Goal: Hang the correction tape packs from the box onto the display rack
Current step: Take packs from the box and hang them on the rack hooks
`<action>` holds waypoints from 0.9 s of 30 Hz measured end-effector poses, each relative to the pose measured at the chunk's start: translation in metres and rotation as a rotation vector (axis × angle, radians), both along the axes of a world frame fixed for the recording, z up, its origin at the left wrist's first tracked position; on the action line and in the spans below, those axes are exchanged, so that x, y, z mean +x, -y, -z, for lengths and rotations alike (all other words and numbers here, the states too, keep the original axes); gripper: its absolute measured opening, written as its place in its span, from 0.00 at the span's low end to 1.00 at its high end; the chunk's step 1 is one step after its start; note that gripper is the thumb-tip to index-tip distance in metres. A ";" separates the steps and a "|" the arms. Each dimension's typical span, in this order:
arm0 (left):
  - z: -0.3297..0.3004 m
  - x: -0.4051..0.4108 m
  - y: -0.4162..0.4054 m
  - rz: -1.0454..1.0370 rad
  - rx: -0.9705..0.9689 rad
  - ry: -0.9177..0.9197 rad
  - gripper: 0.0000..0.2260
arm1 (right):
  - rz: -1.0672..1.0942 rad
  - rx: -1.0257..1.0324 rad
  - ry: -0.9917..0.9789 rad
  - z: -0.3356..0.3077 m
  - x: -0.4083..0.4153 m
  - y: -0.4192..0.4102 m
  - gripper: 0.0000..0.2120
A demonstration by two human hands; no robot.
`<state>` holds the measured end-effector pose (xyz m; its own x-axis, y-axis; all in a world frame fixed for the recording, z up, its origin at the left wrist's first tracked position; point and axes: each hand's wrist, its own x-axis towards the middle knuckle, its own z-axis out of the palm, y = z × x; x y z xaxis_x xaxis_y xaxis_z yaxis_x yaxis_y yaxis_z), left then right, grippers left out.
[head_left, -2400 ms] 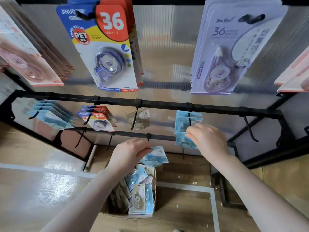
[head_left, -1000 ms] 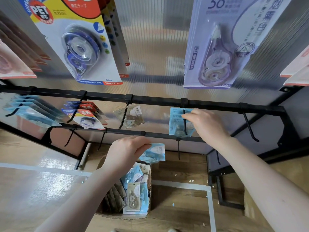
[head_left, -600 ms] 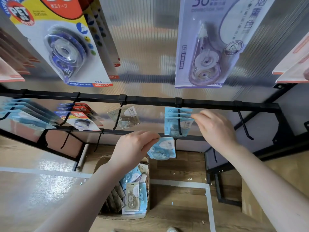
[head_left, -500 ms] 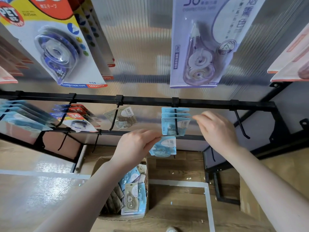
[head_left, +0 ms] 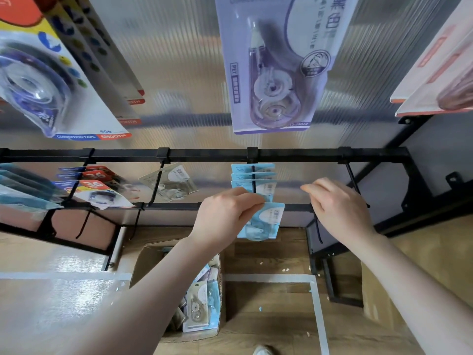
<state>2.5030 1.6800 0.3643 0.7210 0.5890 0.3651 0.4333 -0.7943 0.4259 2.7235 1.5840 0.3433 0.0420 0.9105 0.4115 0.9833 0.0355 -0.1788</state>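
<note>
Left hand [head_left: 225,213] pinches blue pack [head_left: 266,221] top, right below hook [head_left: 253,180] tip (right hand [head_left: 337,206] loose, empty beside it).

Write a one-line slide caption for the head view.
Left hand brings a light blue correction tape pack to the rack hook; right hand hovers beside it.
</note>
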 end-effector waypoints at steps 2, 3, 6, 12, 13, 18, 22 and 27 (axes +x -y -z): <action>0.001 -0.001 0.001 0.015 0.024 -0.013 0.14 | -0.004 0.005 0.001 0.001 0.001 0.000 0.12; 0.001 -0.002 0.001 0.029 0.039 -0.019 0.14 | -0.009 0.006 0.004 0.002 0.001 0.000 0.12; 0.001 -0.003 0.000 0.059 0.053 -0.053 0.12 | -0.010 -0.006 0.002 0.005 0.003 0.001 0.13; 0.005 -0.002 -0.009 0.063 0.082 -0.098 0.11 | -0.018 -0.015 -0.007 0.012 0.006 0.002 0.14; 0.006 0.000 -0.011 0.064 0.091 -0.103 0.11 | -0.019 -0.017 -0.008 0.013 0.007 0.002 0.14; 0.007 0.008 -0.018 0.027 0.120 -0.123 0.14 | -0.017 -0.041 -0.015 0.022 0.009 0.003 0.13; 0.009 0.011 -0.024 0.028 0.160 -0.109 0.14 | -0.003 -0.063 -0.026 0.026 0.007 0.003 0.13; 0.010 0.010 -0.022 0.044 0.155 -0.089 0.13 | 0.002 -0.069 -0.038 0.029 0.002 0.004 0.13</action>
<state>2.5126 1.7024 0.3539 0.7785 0.4974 0.3827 0.4270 -0.8667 0.2580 2.7255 1.5805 0.3144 0.0585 0.9367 0.3453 0.9757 0.0194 -0.2181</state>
